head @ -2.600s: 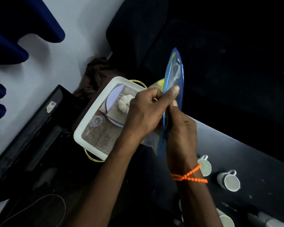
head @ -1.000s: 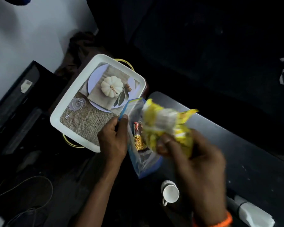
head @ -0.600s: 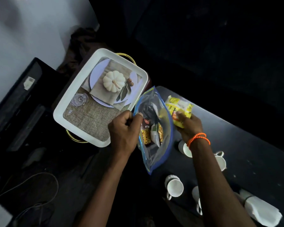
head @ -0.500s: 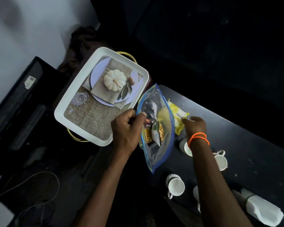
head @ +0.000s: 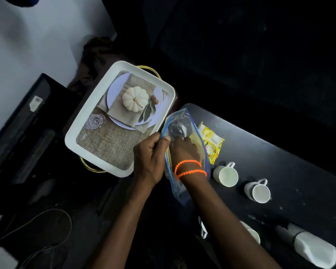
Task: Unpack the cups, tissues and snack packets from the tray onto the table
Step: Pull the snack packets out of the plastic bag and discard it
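Two hands work a clear zip bag [head: 184,133] just right of the white tray [head: 89,121]: left hand [head: 150,159] fingers pinch its rim, right hand [head: 183,150] reaches inside, fingers hidden. Right of the bag, a yellow snack packet [head: 211,142] and white cups [head: 226,174] sit on the tabletop [head: 289,162].

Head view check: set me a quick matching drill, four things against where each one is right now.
Things:
1. yellow snack packet
2. right hand
3. left hand
4. white tray

Places:
A. pinching the zip bag's open rim
B. left of the bag, nothing loose on it
C. flat on the dark table, beside the bag
D. reaching inside the bag

Pairs: 1-C, 2-D, 3-A, 4-B
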